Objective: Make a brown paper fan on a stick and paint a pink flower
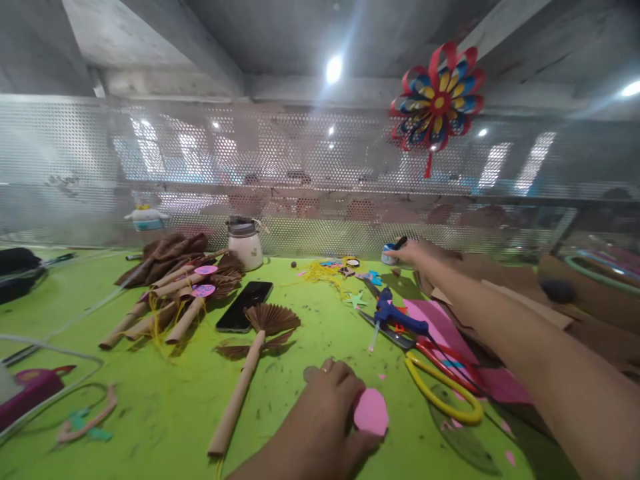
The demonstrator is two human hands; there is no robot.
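A round piece of pink paper (371, 412) is held low over the green table, pinched at its edge between the thumb and fingers of my left hand (327, 410). My right arm stretches far forward. At its end, my right hand (411, 252) is closed at a small blue-and-white jar (389, 253), with a dark object (401, 243) at the fingertips; what the fingers grip is too small to tell. Left of my left hand lies a brown paper tube with pleated paper fans (250, 373). Scissors with red and yellow handles (413, 347) lie to the right, under a blue glue gun (393, 313).
Several finished-looking paper tubes (185, 320) lie in a pile at the left, near a phone (245, 307) and a white lidded jar (245, 243). Pink paper (440, 320) and brown sheets (530, 303) are at the right. A perforated screen (310, 160) stands behind the table.
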